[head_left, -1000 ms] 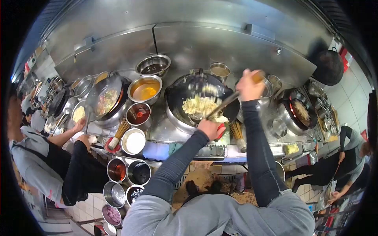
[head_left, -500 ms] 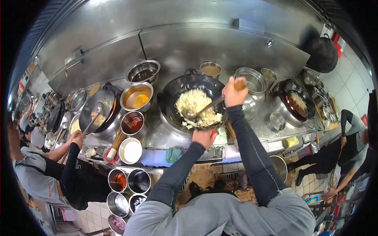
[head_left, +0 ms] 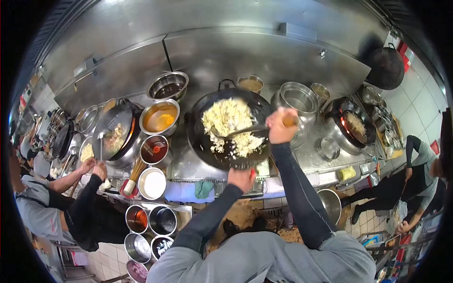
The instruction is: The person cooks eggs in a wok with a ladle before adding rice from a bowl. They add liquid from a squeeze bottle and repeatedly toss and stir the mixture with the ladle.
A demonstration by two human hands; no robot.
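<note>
A large black wok [head_left: 200, 148] on the stove in front of me holds a pale yellow, crumbly food [head_left: 226, 115] that looks like egg and rice. My left hand [head_left: 241, 179] is closed at the wok's near edge, with something red showing beside the thumb. The handle itself is covered by my fingers. My right hand [head_left: 281, 125], over the wok's right rim, grips the end of a ladle [head_left: 249, 129]. Its bowl lies in the food, partly buried.
Steel bowls of sauce and liquid [head_left: 161, 117] line the left side, with metal pots [head_left: 137, 219] below. A perforated strainer and steel bowls [head_left: 299, 98] stand right. Another wok [head_left: 356, 127] sits over flame. A co-worker [head_left: 47, 207] cooks at the left wok [head_left: 111, 134]; another person [head_left: 420, 174] stands right.
The wok has come slightly nearer to me, and my left hand has moved down with it. The food has shifted and spread in the wok. The ladle now lies flatter.
</note>
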